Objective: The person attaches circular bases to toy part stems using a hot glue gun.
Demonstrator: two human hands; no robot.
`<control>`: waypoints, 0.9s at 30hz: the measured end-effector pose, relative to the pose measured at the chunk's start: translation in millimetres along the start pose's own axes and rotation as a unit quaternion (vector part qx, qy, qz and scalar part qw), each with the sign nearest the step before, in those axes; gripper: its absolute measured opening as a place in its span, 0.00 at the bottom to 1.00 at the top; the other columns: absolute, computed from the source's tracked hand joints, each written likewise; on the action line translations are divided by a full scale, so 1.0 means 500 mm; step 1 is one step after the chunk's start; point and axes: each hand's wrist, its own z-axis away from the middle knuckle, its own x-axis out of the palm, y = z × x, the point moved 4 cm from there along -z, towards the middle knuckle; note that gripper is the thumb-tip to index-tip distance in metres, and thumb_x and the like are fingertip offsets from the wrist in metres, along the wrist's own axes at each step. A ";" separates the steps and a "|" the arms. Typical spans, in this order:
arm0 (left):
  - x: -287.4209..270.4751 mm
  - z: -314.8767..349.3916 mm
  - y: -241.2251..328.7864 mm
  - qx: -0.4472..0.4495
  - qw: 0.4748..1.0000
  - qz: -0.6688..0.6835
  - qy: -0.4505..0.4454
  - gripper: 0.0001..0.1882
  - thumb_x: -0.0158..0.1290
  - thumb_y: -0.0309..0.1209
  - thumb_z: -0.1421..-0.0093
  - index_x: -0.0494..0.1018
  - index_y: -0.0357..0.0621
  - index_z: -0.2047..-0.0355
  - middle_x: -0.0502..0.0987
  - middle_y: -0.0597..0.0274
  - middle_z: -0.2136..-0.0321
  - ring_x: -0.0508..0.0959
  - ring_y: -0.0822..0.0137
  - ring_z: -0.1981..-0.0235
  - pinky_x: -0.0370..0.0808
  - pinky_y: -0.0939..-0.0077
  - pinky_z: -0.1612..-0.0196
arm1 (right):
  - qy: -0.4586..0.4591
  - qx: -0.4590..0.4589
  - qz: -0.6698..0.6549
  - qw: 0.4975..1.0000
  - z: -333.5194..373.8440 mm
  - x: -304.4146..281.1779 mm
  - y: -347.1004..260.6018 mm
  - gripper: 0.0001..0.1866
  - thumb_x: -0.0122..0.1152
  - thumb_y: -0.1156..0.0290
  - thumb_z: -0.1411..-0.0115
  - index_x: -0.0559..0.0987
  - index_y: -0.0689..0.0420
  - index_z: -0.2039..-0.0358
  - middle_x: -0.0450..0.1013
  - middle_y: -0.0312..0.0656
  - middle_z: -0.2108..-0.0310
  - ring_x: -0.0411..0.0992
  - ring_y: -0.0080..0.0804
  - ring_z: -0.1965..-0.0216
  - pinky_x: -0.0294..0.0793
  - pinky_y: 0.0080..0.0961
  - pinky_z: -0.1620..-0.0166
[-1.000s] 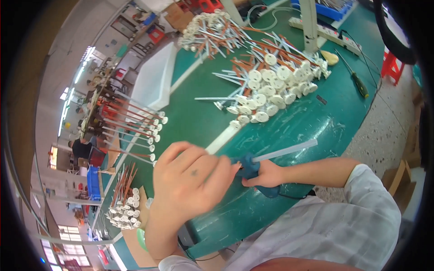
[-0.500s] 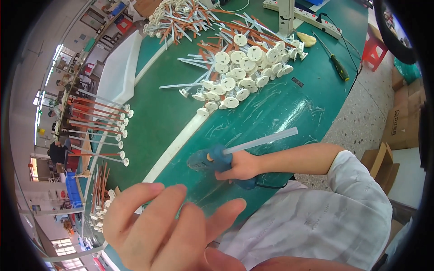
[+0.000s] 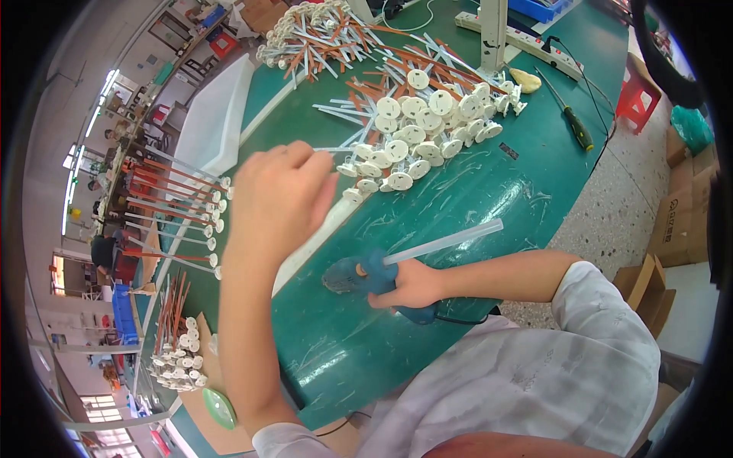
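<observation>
My right hand (image 3: 408,285) is wrapped around a blue hot glue gun (image 3: 347,276), held over the green table. A translucent glue stick (image 3: 450,240) juts from its back end, and the nozzle faces left. At the near left edge of a heap of white round discs (image 3: 397,150) with grey and brown strips, my left hand (image 3: 279,198) is curled closed. A grey strip (image 3: 332,149) runs out from beside its knuckles toward the heap. The back of the hand hides the fingertips and whatever may be between them.
A row of finished-looking disc-and-strip pieces (image 3: 214,221) lies along the left edge. Another bundle (image 3: 179,351) sits near a green oval object (image 3: 219,408). A white foam tray (image 3: 217,114), a screwdriver (image 3: 569,114) and a power strip (image 3: 527,42) lie farther back.
My left hand has swung from the near foreground, fingers spread, forward to the heap's left edge and curled. The right hand with the glue gun has barely moved; the view has shifted slightly.
</observation>
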 end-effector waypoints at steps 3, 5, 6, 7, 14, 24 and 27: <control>0.153 0.024 -0.101 -0.184 0.969 0.154 -0.051 0.12 0.58 0.34 0.44 0.73 0.39 0.77 0.76 0.54 0.78 0.77 0.49 0.75 0.73 0.57 0.70 | -0.008 -0.007 -0.002 1.000 -0.001 0.005 -0.005 0.26 0.68 0.74 0.46 0.69 0.59 0.48 0.74 0.43 0.62 0.77 0.29 0.67 0.83 0.29 0.71; 0.244 0.029 -0.139 -0.254 0.936 0.236 -0.060 0.13 0.57 0.37 0.42 0.77 0.37 0.72 0.80 0.47 0.74 0.81 0.48 0.71 0.76 0.59 0.65 | -0.002 -0.010 0.000 1.000 -0.008 0.000 -0.007 0.25 0.68 0.73 0.46 0.69 0.59 0.49 0.74 0.43 0.63 0.77 0.29 0.67 0.83 0.29 0.71; 0.287 0.025 -0.149 -0.264 0.927 0.260 -0.060 0.13 0.56 0.37 0.41 0.78 0.37 0.69 0.81 0.46 0.71 0.82 0.48 0.68 0.76 0.59 0.62 | -0.005 -0.002 0.005 1.000 -0.009 -0.001 -0.005 0.26 0.68 0.73 0.46 0.69 0.59 0.48 0.75 0.43 0.63 0.77 0.29 0.67 0.83 0.29 0.71; 0.319 0.007 -0.145 -0.267 0.921 0.278 -0.064 0.14 0.55 0.37 0.40 0.79 0.37 0.67 0.81 0.46 0.71 0.81 0.47 0.67 0.77 0.60 0.61 | -0.004 0.008 0.009 1.000 -0.003 -0.007 -0.002 0.26 0.68 0.73 0.46 0.69 0.60 0.48 0.75 0.44 0.64 0.77 0.29 0.67 0.83 0.29 0.71; 0.458 -0.091 -0.166 -0.342 0.880 0.276 -0.181 0.14 0.58 0.39 0.47 0.81 0.45 0.65 0.81 0.46 0.62 0.80 0.47 0.58 0.76 0.60 0.52 | -0.012 -0.014 0.008 1.000 -0.008 0.010 0.008 0.30 0.69 0.73 0.47 0.67 0.60 0.45 0.75 0.44 0.62 0.77 0.29 0.67 0.83 0.29 0.71; 0.453 -0.094 -0.171 -0.354 0.893 0.195 -0.198 0.16 0.59 0.35 0.49 0.80 0.41 0.61 0.80 0.41 0.60 0.79 0.45 0.54 0.76 0.58 0.49 | -0.004 -0.002 -0.004 1.000 -0.002 0.000 -0.001 0.31 0.68 0.75 0.47 0.66 0.58 0.44 0.74 0.42 0.63 0.75 0.28 0.68 0.83 0.28 0.71; 0.460 -0.058 -0.194 -0.384 0.873 0.199 -0.226 0.16 0.63 0.37 0.52 0.81 0.44 0.63 0.81 0.46 0.61 0.81 0.50 0.56 0.77 0.62 0.50 | -0.017 0.009 -0.003 1.000 0.001 0.011 -0.011 0.32 0.69 0.74 0.47 0.66 0.59 0.43 0.74 0.42 0.63 0.75 0.28 0.68 0.83 0.29 0.70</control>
